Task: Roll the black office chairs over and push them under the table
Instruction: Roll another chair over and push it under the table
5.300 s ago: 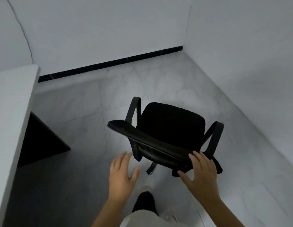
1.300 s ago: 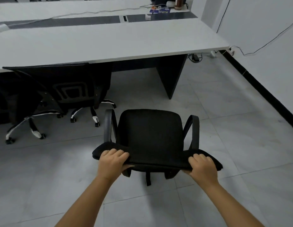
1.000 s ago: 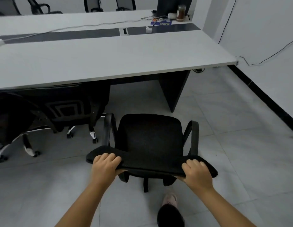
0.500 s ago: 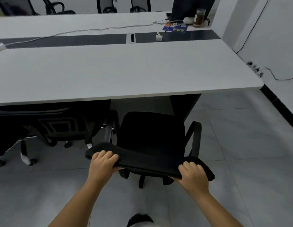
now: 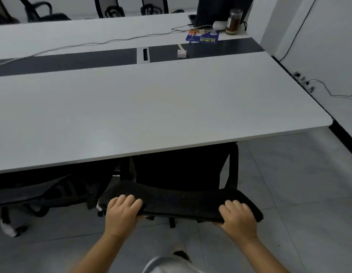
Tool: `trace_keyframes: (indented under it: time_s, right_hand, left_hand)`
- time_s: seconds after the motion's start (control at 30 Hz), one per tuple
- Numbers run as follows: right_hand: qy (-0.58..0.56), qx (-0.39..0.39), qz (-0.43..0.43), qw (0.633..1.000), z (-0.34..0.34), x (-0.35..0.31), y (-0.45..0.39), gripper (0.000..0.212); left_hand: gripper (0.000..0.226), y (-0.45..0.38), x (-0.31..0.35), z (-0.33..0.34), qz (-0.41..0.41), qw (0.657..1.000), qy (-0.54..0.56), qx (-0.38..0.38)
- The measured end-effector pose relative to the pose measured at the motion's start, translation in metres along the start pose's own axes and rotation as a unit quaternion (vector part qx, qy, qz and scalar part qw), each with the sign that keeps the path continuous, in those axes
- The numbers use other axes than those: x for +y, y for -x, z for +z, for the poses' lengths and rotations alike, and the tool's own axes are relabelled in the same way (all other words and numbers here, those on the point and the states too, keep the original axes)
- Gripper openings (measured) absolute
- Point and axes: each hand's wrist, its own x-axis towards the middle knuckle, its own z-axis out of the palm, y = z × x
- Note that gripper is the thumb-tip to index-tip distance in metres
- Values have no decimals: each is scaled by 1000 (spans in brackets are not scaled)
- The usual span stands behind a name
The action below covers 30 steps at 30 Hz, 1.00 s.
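Both hands, left hand [image 5: 122, 212] and right hand [image 5: 238, 218], grip the chair [image 5: 181, 201] back. Its seat has now slid under the surface [image 5: 151, 107] ahead; almost done.

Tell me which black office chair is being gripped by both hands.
The chair at the table's right end: the left hand and right hand grip its backrest. The neighbouring chair to its left is untouched.

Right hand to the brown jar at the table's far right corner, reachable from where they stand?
Probably not. The right hand grips the chair backrest on the near side, and the whole white tabletop lies between it and the jar.
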Motion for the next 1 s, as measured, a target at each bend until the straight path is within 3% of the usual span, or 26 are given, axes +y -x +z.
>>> trace_keyframes:
  time_s: [0.13, 0.27, 0.37, 0.43, 0.63, 0.77, 0.87, 1.0]
  right_hand:
    - [6, 14, 16, 1000, 12, -11, -9, 37]
    - [5, 34, 29, 999, 19, -19, -13, 43]
    - [10, 1, 20, 1000, 13, -19, -13, 35]
    - [6, -32, 10, 999, 10, -16, -12, 39]
    - [-44, -78, -11, 996, -2, -3, 5, 49]
    - [-64, -49, -42, 996, -5, 10, 17, 30]
    - [-57, -64, -46, 995, 1, 19, 18, 41]
    - [-80, -5, -53, 995, 5, 36, 7, 38]
  left_hand:
    - [56, -13, -22, 9, 11, 999, 0, -31]
    - [42, -20, -35, 11, 6, 1000, 3, -23]
    - [47, -13, -29, 10, -11, 1000, 12, -20]
    - [41, -6, -23, 9, -23, 999, 14, -17]
    - [54, 21, 8, -12, -69, 997, 22, -31]
    - [51, 33, 29, -23, -75, 997, 5, -21]
    - [45, 39, 39, -22, -80, 997, 3, -4]
    - [47, 28, 43, -19, -80, 997, -15, -4]
